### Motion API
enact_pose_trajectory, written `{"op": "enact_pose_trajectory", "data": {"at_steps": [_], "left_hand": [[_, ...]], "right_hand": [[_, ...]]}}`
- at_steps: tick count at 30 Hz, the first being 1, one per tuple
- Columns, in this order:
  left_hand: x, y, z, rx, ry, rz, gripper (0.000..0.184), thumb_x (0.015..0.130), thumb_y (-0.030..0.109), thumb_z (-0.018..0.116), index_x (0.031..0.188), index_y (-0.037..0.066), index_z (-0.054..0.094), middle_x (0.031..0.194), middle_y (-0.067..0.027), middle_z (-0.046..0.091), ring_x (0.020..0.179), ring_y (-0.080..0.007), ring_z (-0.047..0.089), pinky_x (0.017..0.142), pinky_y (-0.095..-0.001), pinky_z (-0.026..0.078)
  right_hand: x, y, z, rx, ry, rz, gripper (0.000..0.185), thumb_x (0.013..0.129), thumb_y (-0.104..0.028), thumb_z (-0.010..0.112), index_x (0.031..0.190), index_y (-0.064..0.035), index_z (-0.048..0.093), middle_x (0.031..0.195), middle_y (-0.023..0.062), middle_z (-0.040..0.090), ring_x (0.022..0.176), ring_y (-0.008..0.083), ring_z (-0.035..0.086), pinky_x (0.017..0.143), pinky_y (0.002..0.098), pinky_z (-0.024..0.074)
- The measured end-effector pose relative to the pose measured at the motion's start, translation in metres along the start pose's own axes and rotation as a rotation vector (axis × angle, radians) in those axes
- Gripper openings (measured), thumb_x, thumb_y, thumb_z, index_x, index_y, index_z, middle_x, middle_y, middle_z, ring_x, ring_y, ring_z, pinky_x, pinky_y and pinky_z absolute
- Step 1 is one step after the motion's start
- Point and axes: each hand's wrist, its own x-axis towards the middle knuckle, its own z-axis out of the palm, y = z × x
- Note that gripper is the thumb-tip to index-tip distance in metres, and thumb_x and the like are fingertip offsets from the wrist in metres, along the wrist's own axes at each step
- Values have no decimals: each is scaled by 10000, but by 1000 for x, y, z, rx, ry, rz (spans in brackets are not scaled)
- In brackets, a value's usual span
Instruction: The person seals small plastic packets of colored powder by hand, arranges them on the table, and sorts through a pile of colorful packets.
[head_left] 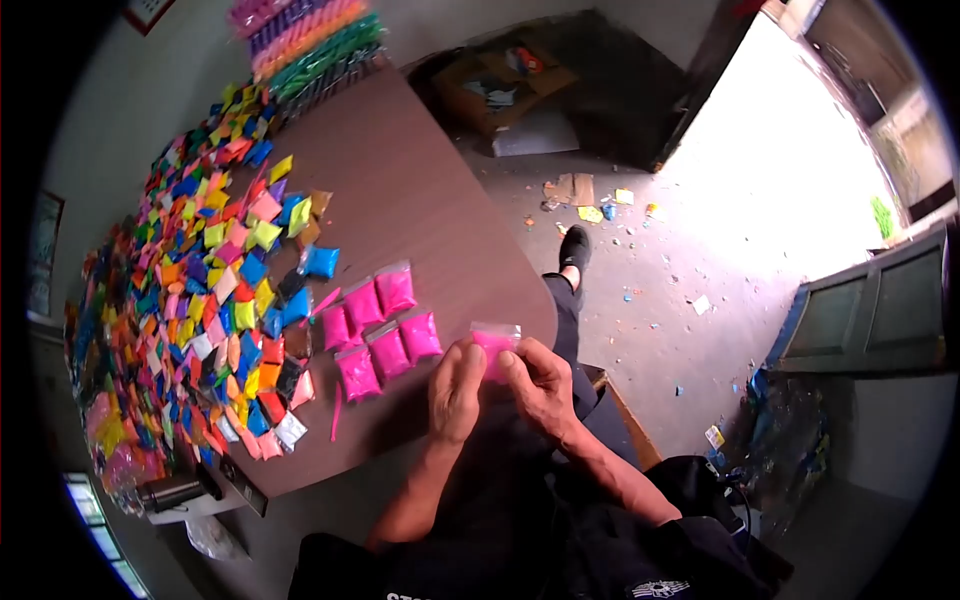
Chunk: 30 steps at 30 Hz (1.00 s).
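Note:
Between both hands, at the near edge of the brown table, is a pink packet (494, 345) with a clear top strip. My left hand (457, 391) grips its left side, fingers pressed against it. On the right side, my right hand (540, 385) pinches the packet with the thumb on its face. Several similar pink packets (388, 350) lie in two rows on the table to the left of my hands. A thin pink stick (336, 414) lies below them, and another pink stick (326, 302) is above.
A large heap of small coloured packets (225, 290) covers the left of the table (400, 180). Bundles of coloured sticks (315, 45) lie at its far end. A cardboard box (500, 85) and scattered litter are on the floor. A dark cylindrical flask (178, 492) stands lower left.

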Motion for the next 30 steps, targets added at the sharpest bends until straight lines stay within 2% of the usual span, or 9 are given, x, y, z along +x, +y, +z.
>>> {"op": "enact_pose_trajectory", "data": {"at_steps": [3, 5, 9, 15, 17, 21, 23, 27, 30], "left_hand": [[3, 6, 2, 251, -61, 10, 274, 1085, 215, 534, 1061, -17, 677, 880, -20, 646, 826, -99, 550, 755, -272, 470], [9, 9, 12, 276, -61, 72, 254, 1063, 197, 580, 1014, -33, 675, 833, -27, 650, 771, -109, 544, 689, -289, 464], [18, 7, 25, 370, -91, 196, 213, 1033, 154, 627, 959, -43, 660, 812, -65, 641, 721, -140, 540, 658, -310, 459], [22, 2, 49, 424, -133, 259, 188, 1020, 131, 638, 953, -44, 655, 850, -82, 666, 744, -148, 571, 672, -309, 478], [21, 1, 60, 356, -137, 271, 219, 1031, 184, 631, 985, -25, 678, 846, -28, 673, 802, -103, 569, 721, -271, 482], [20, -2, 75, 245, -199, 201, 171, 1001, 122, 672, 1002, -48, 674, 910, -49, 696, 830, -114, 601, 744, -279, 514], [17, 1, 86, -9, -163, 128, 181, 1001, 134, 679, 1024, -45, 679, 919, -29, 700, 828, -96, 598, 750, -270, 518], [24, -5, 77, 88, -219, 64, 183, 1002, 141, 683, 1003, -42, 683, 877, -20, 692, 786, -82, 584, 719, -261, 507], [26, -11, 80, 223, -205, 146, 167, 981, 132, 697, 966, -34, 686, 822, -16, 672, 759, -86, 571, 694, -266, 494]], "right_hand": [[2, -6, -15, -77, 48, -39, 146, 1011, -105, 657, 925, 11, 638, 762, -35, 525, 712, 46, 442, 610, 231, 369], [4, -4, -26, -151, 61, -92, 141, 956, -98, 710, 959, 38, 670, 742, 54, 580, 667, 99, 513, 582, 284, 421], [1, -9, -33, -79, 115, 25, 158, 935, -120, 737, 940, 25, 672, 758, 36, 618, 668, 74, 528, 576, 263, 424], [0, -17, -43, 135, 216, 57, 212, 973, -140, 719, 1104, 20, 671, 893, 15, 699, 804, 69, 633, 715, 235, 519], [0, -16, -51, 150, 264, 28, 219, 978, -134, 713, 1127, 20, 668, 912, 17, 703, 828, 73, 646, 742, 237, 530], [-1, -9, -69, 159, 262, -24, 197, 975, -108, 710, 1115, 22, 665, 914, 20, 699, 825, 71, 641, 736, 238, 525], [-2, -6, -76, 148, 260, -47, 186, 974, -99, 708, 1107, 23, 661, 907, 18, 697, 823, 71, 640, 735, 237, 524], [-8, -7, -82, 122, 251, -66, 154, 965, -73, 702, 1080, 20, 655, 888, 11, 678, 821, 69, 630, 730, 239, 517], [-13, -5, -83, 105, 262, -30, 145, 966, -78, 699, 1071, 13, 655, 893, 8, 667, 833, 69, 624, 739, 242, 512]]}}
